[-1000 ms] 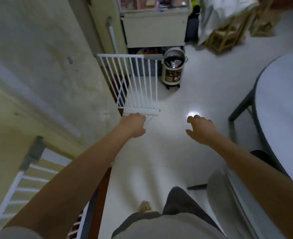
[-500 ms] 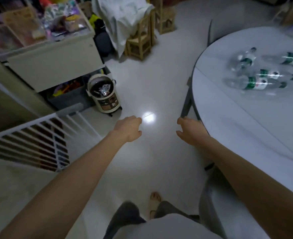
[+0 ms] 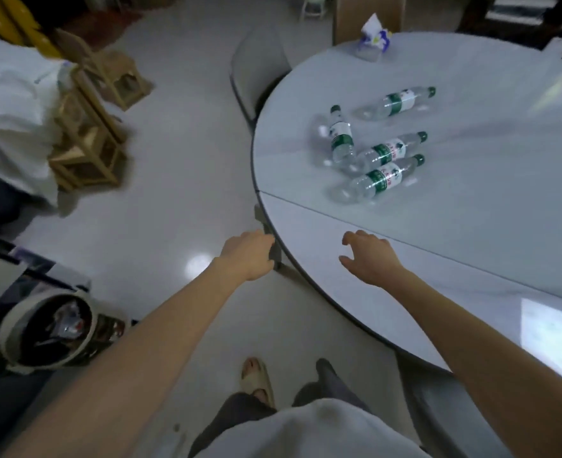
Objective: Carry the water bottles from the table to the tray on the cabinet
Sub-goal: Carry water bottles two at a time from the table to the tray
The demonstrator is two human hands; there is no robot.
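Several clear water bottles with green caps and green-and-white labels lie on their sides on the round grey table [image 3: 471,226]. The nearest bottle [image 3: 377,180] lies closest to my hands; another bottle [image 3: 387,153] is just behind it, one more bottle [image 3: 340,137] points away, and the farthest bottle [image 3: 396,102] lies apart. My right hand [image 3: 368,259] hovers over the table's near edge, fingers loosely curled, holding nothing. My left hand [image 3: 248,254] is beside the table's edge above the floor, fingers curled under, also without anything in it. No tray or cabinet is in view.
A grey chair [image 3: 256,71] stands at the table's far left edge. Wooden stools [image 3: 88,137] and white cloth sit at the left. A round bin [image 3: 48,332] stands on the floor at lower left. A tissue pack [image 3: 373,36] rests on the table's far side.
My view has swung right from the white gate and wall to the table. The bottles now sit closer and more central, and my right hand has come over the table's edge.
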